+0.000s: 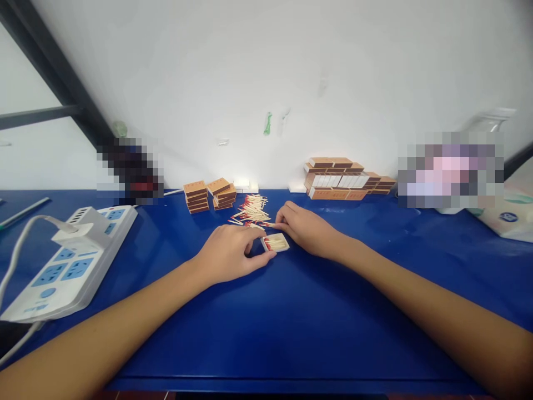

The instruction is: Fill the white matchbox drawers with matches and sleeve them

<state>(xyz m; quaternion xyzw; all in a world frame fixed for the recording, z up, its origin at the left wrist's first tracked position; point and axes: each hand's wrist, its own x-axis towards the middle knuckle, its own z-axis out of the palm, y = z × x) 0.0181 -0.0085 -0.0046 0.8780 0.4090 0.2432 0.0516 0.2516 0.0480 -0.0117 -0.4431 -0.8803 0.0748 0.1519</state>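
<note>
My left hand point(229, 253) grips a small white matchbox tray point(283, 248) by its sides, thumb at the near edge and fingers at the far left. Matches point(275, 242) with red heads lie in the tray, heads to the left. Just beyond it, my right hand point(308, 229) is closed in a pinch on matches point(268, 224) at the near right of the loose pile; how many it holds is hard to make out. The match pile point(255, 210) spreads on the blue table, its sticks lying in mixed directions.
Two stacks of brown matchbox sleeves point(196, 197) stand behind on the left. White trays point(246, 185) sit by the wall. A larger stack of matchboxes point(337, 180) rises at the back right. A white power strip point(79, 266) with a plugged-in cable lies at left on the blue table point(266, 328).
</note>
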